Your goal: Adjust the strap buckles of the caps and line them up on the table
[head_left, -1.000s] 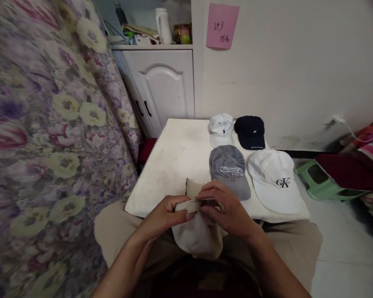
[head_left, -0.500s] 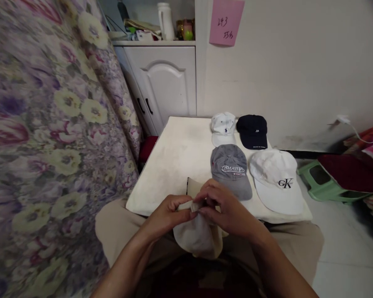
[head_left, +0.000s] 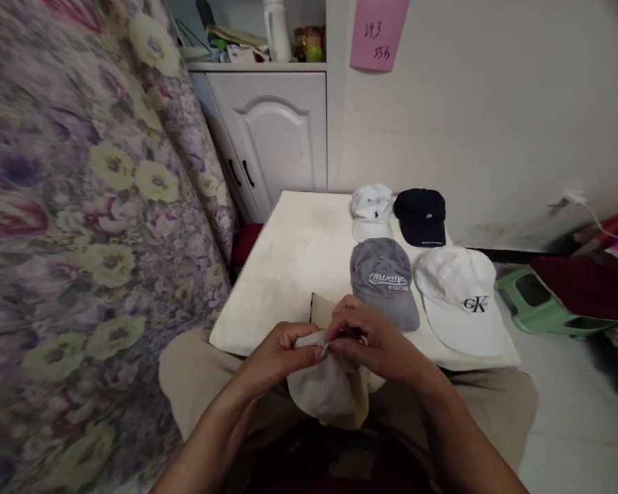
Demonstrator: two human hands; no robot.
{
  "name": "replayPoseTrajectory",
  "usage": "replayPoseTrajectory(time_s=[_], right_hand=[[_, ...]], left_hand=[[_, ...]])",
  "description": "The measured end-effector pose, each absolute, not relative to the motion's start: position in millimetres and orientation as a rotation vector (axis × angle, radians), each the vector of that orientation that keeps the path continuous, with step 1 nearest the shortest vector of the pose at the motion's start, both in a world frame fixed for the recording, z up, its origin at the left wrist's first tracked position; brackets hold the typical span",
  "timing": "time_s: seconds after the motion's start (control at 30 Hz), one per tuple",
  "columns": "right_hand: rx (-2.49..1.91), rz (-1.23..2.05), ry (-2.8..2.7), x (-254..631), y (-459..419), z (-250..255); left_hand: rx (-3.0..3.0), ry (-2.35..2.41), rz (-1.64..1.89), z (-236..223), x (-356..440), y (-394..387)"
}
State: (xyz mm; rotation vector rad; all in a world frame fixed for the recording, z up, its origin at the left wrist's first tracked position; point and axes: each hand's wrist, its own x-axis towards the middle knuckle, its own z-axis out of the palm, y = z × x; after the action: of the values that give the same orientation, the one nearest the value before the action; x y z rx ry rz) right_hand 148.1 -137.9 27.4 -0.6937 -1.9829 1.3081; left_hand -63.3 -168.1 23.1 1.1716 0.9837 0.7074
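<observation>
A beige cap [head_left: 327, 391] hangs over my lap at the near edge of the white table [head_left: 293, 261]. My left hand [head_left: 278, 353] pinches its back strap from the left. My right hand [head_left: 373, 339] pinches the same strap from the right, fingertips touching the left hand's. Both hands are closed on the cap. Beyond them on the table lie a grey cap [head_left: 384, 278], a white cap with black letters [head_left: 461, 295], a small white cap [head_left: 371, 209] and a navy cap [head_left: 421, 216].
A flowered fabric [head_left: 82, 206] fills the left side. A white cupboard [head_left: 278, 134] with bottles on top stands behind the table. A pink note [head_left: 378, 34] is stuck to the wall. A green stool [head_left: 540, 302] and colourful cloth sit on the right floor.
My fingers have drawn closer together on the cap's strap, and the strap end between them now shows less. The camera has tilted slightly; the caps on the table have not moved.
</observation>
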Motion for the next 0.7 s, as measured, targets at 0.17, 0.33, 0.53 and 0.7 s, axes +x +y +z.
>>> replayPoseTrajectory(time_s=[0.17, 0.33, 0.53, 0.7], right_hand=[[-0.658, 1.347, -1.958, 148.5, -137.6, 27.6], [-0.623, 1.321, -1.898, 147.1, -136.5, 23.4], [-0.782, 1.25, -1.898, 142.2, -137.3, 18.2], [-0.886, 1.189, -1.894, 139.8, -139.2, 18.3]], left_hand=[[1.152, 1.001, 0.72, 22.6, -63.5, -167.5], [1.096, 1.012, 0.729, 19.6, -64.3, -168.6], [1.133, 1.034, 0.749, 17.5, -65.0, -169.1], [1.151, 1.022, 0.736, 19.0, -63.3, -169.1]])
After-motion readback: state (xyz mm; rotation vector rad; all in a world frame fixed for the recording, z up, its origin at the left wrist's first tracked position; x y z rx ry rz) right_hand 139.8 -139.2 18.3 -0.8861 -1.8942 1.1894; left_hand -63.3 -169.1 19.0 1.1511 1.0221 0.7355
